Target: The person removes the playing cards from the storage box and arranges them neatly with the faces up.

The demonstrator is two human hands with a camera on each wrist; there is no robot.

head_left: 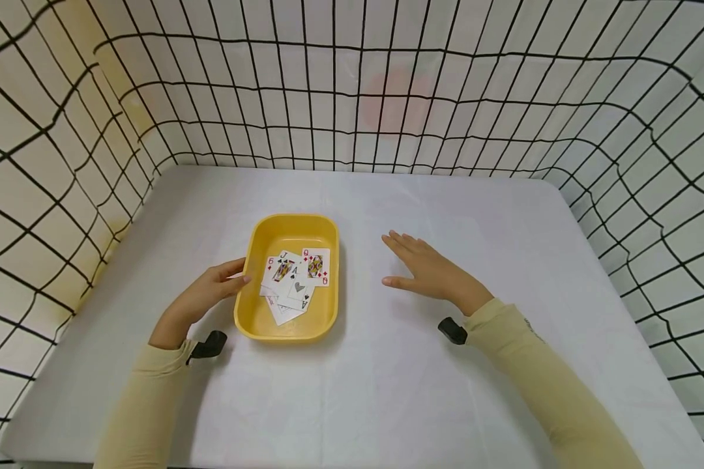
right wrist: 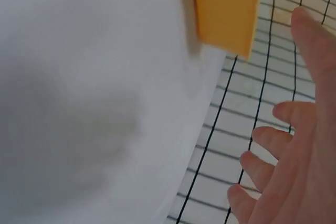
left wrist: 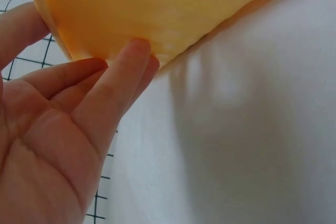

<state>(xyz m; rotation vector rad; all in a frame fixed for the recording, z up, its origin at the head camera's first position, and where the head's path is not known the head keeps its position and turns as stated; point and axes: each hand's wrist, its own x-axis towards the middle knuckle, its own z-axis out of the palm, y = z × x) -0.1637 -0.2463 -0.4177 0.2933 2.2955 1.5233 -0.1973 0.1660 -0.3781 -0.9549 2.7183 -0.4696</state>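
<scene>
A yellow plastic tray [head_left: 287, 331] stands on the white table left of the middle. Several playing cards [head_left: 293, 286] lie loosely overlapped inside it, face up, among them a queen of diamonds [head_left: 315, 267], a jack and an ace of spades. My left hand [head_left: 208, 290] holds the tray by its left side: the thumb is at the rim and the other fingertips [left wrist: 137, 48] lie against the outer wall. Off to the right of the tray, my right hand [head_left: 431, 270] hovers over the table with fingers extended, thumb apart, nothing in it.
The table [head_left: 352, 404] is covered in white cloth. Black wire mesh [head_left: 352, 98] rises along its back and both sides. Each wrist bears a small black device, the left one [head_left: 208, 345] close to the tray.
</scene>
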